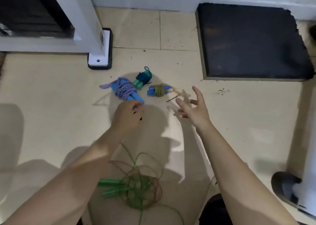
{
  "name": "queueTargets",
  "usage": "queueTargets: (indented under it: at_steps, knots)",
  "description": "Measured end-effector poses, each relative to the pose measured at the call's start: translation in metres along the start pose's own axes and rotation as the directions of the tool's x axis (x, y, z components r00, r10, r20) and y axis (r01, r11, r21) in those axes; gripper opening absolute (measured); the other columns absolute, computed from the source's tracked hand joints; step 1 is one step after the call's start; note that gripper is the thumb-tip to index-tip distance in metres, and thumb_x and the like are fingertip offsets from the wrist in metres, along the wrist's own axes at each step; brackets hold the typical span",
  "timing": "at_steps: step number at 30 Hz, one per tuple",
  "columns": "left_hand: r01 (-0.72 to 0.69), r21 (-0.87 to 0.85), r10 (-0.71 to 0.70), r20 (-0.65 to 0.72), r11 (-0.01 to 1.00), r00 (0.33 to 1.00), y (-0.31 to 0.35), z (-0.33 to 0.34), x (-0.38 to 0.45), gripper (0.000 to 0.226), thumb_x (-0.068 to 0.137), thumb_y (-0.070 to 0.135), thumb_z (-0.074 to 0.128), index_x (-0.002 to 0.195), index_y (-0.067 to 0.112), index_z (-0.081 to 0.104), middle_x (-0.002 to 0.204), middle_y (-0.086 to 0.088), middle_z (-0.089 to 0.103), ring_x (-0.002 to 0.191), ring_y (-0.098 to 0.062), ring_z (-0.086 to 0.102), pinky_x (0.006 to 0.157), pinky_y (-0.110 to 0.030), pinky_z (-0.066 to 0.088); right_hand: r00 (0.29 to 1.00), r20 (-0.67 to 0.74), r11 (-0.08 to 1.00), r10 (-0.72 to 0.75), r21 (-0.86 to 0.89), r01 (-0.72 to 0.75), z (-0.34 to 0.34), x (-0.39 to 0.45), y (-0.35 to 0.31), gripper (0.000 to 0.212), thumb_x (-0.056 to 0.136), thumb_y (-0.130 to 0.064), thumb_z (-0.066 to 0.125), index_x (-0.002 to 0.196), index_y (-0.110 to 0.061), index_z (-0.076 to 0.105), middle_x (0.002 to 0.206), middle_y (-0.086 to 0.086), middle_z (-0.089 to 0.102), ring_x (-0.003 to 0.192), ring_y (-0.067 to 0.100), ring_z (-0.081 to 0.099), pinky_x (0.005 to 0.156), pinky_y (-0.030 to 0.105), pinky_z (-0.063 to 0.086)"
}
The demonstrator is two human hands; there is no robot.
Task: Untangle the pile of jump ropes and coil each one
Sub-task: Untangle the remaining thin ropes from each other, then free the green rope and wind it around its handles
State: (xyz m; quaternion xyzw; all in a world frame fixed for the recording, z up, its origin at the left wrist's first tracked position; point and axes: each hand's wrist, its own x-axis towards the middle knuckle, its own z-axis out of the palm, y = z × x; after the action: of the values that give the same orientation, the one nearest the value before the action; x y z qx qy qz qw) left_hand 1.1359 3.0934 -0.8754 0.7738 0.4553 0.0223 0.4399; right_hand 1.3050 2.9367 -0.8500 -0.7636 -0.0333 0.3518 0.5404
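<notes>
Both hands reach forward over the tiled floor: the left hand has its fingers curled down at the near blue handle end of the purple-and-white coiled rope, though a firm grip cannot be told, while the right hand hangs with fingers spread and holds nothing. That rope's long axis runs from near right to far left, the teal-wound bundle just beyond it points away, and the olive-wound bundle lies crosswise beside the right fingers. Near the person lies the loose green rope tangle, handles pointing left, with bare floor left of it, a white post foot far left and a dark mat far right.
</notes>
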Motion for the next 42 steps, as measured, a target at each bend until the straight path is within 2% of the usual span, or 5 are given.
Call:
queueTargets:
  at_steps: [5,11,18,33,42]
  knots:
    - [0.127,0.144,-0.159,0.242,0.981,0.957,-0.054,-0.005,-0.089,0.009,0.09,0.031,0.069,0.091,0.022,0.065,0.079,0.015,0.058,0.075,-0.008,0.056,0.058,-0.008,0.036,0.967,0.19,0.973,0.172,-0.184,-0.137,0.024,-0.06,0.06,0.014,0.088,-0.015,0.071,0.1,-0.01,0.065,0.089,0.017,0.064,0.059,0.024,0.06,0.051,0.025,0.047]
    - [0.106,0.248,-0.191,0.35,0.963,0.917,-0.109,0.016,-0.154,0.038,0.075,0.04,0.083,0.105,0.022,0.07,0.098,0.007,0.066,0.09,-0.011,0.06,0.075,-0.014,0.042,0.946,0.188,0.843,0.264,-0.521,-0.132,0.039,-0.127,0.14,0.025,0.08,-0.023,0.078,0.079,-0.007,0.059,0.075,0.002,0.052,0.067,0.015,0.047,0.067,0.029,0.042]
    - [0.189,0.073,-0.203,0.367,0.979,0.908,-0.096,-0.002,-0.147,0.013,0.079,0.03,0.081,0.071,0.033,0.072,0.068,0.023,0.069,0.068,0.007,0.063,0.062,-0.013,0.04,0.932,0.238,0.96,0.274,-0.124,-0.251,0.029,-0.133,0.101,0.01,0.089,-0.003,0.067,0.091,0.007,0.065,0.061,0.011,0.058,0.043,0.009,0.05,0.045,0.02,0.035]
    - [-0.192,-0.089,0.207,0.225,0.977,0.952,0.129,-0.182,-0.241,0.027,0.07,0.03,0.089,0.08,0.015,0.069,0.063,0.015,0.062,0.06,0.003,0.055,0.057,-0.009,0.039,0.842,0.382,0.879,-0.382,-0.132,0.458,-0.049,-0.285,-0.185,0.018,0.089,-0.016,0.07,0.093,0.001,0.072,0.067,0.004,0.065,0.061,0.013,0.055,0.055,0.021,0.047]
    - [-0.496,-0.246,0.538,0.152,0.833,0.829,0.206,-0.218,-0.327,0.046,0.078,0.034,0.082,0.121,0.03,0.066,0.121,0.009,0.07,0.114,-0.008,0.063,0.102,-0.03,0.047,0.641,0.426,0.745,-0.639,0.135,0.654,-0.056,-0.394,-0.259,0.009,0.091,-0.008,0.066,0.093,0.0,0.07,0.083,0.015,0.069,0.074,0.023,0.064,0.074,0.035,0.057]
